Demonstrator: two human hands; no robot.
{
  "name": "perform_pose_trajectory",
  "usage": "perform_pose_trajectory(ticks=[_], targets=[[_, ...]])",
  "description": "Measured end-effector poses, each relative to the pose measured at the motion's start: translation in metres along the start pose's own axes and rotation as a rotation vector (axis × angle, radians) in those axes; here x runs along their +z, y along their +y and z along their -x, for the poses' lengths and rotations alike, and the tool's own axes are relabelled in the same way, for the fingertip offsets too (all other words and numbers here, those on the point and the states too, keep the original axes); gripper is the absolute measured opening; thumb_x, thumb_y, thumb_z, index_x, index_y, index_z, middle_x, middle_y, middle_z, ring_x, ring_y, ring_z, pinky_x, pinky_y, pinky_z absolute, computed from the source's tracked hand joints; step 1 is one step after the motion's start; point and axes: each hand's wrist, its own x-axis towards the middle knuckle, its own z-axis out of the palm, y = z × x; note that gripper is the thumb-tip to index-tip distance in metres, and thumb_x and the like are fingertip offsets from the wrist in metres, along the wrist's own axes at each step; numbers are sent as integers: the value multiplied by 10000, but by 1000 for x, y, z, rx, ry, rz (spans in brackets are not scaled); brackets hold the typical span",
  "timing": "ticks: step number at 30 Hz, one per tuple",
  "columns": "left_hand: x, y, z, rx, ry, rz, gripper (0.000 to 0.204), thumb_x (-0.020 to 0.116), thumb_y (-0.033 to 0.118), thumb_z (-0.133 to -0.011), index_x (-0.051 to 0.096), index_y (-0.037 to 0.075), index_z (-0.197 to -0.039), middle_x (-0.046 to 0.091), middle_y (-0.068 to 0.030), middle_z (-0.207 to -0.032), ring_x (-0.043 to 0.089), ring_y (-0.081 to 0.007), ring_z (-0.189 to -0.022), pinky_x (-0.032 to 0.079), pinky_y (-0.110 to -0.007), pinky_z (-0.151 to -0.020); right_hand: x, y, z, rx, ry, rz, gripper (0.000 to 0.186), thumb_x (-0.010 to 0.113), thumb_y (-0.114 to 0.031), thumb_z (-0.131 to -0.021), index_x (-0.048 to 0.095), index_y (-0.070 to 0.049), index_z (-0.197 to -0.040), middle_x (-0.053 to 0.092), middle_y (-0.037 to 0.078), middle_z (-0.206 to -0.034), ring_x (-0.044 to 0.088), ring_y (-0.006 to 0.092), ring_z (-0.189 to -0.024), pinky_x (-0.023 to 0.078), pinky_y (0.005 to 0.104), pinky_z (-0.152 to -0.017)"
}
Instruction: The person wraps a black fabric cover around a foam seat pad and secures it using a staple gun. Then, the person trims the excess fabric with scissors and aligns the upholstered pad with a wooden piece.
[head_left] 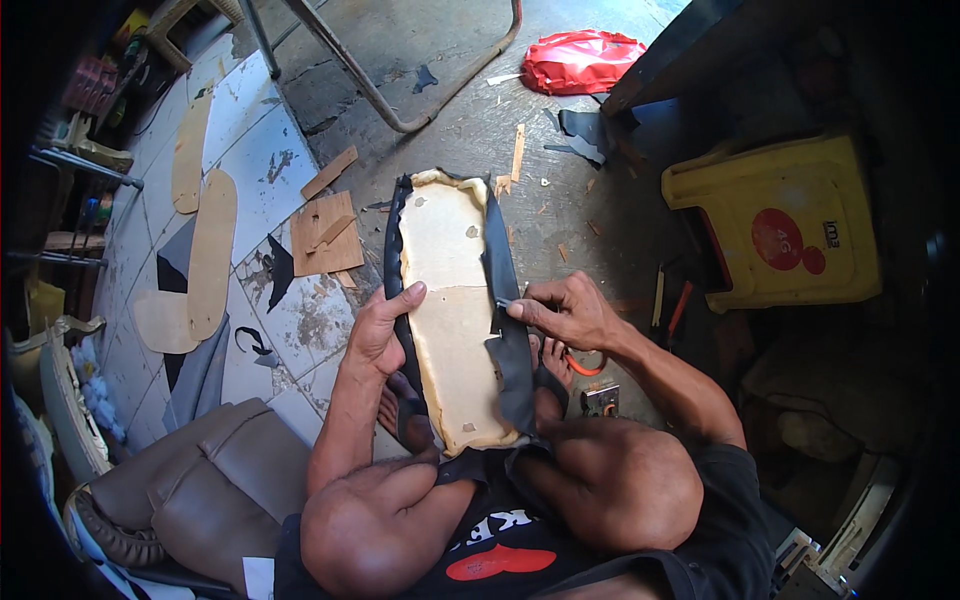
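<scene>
A long padded board (445,245) lies lengthwise between my knees, its pale backing upward and cream foam showing round the rim. Black covering material (512,390) runs along both long sides, loose and uneven on the right. My left hand (380,330) grips the board's left side, thumb over the top and fingers partly hidden. My right hand (560,305) is closed at the right side, thumb and fingers pinching the edge of the black material. An orange hose or cord (585,368) and a small metal item (600,398) lie beside my right foot.
Plywood panels (210,255) and scraps (325,230) lie on tiles at left, beside a brown cushioned piece (200,480). A metal tube frame (410,123) and red wrapped bundle (580,62) are ahead. A yellow plastic crate or stool (770,200) stands at right.
</scene>
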Motion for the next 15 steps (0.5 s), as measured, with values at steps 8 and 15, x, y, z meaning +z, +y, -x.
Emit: perform_pose_trajectory(ticks=[8,15], targets=[[6,1,4,33,-4,30,509,698,76,-972,510,-38,-1430,670,-208,-1318,696,-316,-1168,567,-464,-1024,31,14,15,22,209,-415,477,699,-439,-983,682,-61,-692,541,72,-503,538,142,-448,426,352,-466],[-1,12,11,118,158,-75,527,706,96,-960,515,-53,-1428,668,-200,-1320,687,-292,-1170,539,-422,-1050,15,-24,17,-249,299,542,358,697,-381,-961,691,-121,-714,685,73,-631,691,259,-592,521,391,-516]])
